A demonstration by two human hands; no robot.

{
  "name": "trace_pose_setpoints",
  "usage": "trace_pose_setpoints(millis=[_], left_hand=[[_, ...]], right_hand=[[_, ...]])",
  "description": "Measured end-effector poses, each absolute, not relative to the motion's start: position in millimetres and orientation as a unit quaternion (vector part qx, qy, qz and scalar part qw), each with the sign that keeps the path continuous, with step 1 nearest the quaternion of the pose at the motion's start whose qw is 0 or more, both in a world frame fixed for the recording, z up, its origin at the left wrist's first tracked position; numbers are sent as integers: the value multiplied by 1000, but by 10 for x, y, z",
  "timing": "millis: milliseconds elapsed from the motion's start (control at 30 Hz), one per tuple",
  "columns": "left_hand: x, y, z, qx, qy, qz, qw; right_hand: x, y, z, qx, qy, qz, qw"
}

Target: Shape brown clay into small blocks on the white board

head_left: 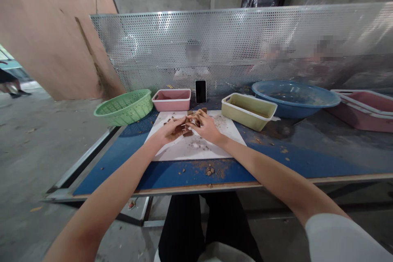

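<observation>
My left hand [172,129] and my right hand [209,128] meet over a white sheet [168,153] on the blue tabletop. Their fingers are bent and pinch together around a small brown clay-like piece [186,126], partly hidden by the fingertips. Brown smears mark the fingers. Just below the hands, a brown block [187,133] lies on the sheet. Another brown block [204,110] shows beyond my right fingers. Dark crumbs are scattered over the sheet around both hands.
Behind the sheet stand a green basket [125,108], a pink bin [172,104], an upright phone [200,91] and a yellow-green bin [245,115]. Farther right are a blue basin [294,100] and stacked pink bins [362,114]. A perforated metal panel [147,45] rises behind.
</observation>
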State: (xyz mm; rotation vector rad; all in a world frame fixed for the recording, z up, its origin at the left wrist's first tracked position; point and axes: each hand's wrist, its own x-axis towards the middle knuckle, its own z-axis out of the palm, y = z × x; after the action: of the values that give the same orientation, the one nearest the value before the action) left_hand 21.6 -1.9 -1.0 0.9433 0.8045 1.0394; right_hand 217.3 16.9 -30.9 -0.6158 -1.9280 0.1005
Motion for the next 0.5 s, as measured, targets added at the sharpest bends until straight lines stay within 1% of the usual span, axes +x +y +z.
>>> trace_pose_setpoints(millis=[233,500], left_hand=[[210,-18,-5,433,350,466,688],[227,-13,-30,447,342,452,692]], right_hand=[[2161,125,-289,-276,-813,34,512],[2171,152,-311,-261,-826,30,499]])
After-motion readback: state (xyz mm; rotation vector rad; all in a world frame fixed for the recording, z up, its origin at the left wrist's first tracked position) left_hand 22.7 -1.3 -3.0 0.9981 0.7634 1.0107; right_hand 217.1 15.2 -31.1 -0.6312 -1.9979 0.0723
